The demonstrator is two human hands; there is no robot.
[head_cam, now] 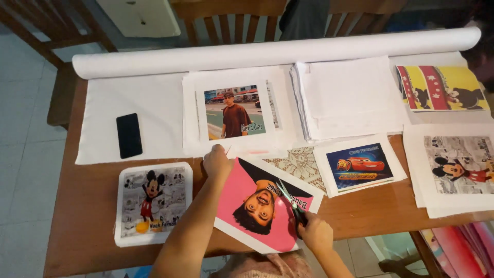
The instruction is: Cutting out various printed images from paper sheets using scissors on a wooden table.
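Note:
My left hand [216,160] grips the far corner of a printed sheet with a pink background and a portrait photo [262,206], holding it tilted above the wooden table [92,201]. My right hand [315,232] holds a pair of scissors [290,203] whose blades lie over the sheet's right side, pointing away from me. The sheet's white border shows along its lower and right edges.
A cartoon-mouse print [153,203] lies at the left. A black phone [129,135] rests on white paper below a long paper roll [272,51]. A street-portrait print [235,112], a stack of white sheets [350,98], a red-car print [360,164] and more cartoon prints [460,164] fill the right side. Chairs stand behind.

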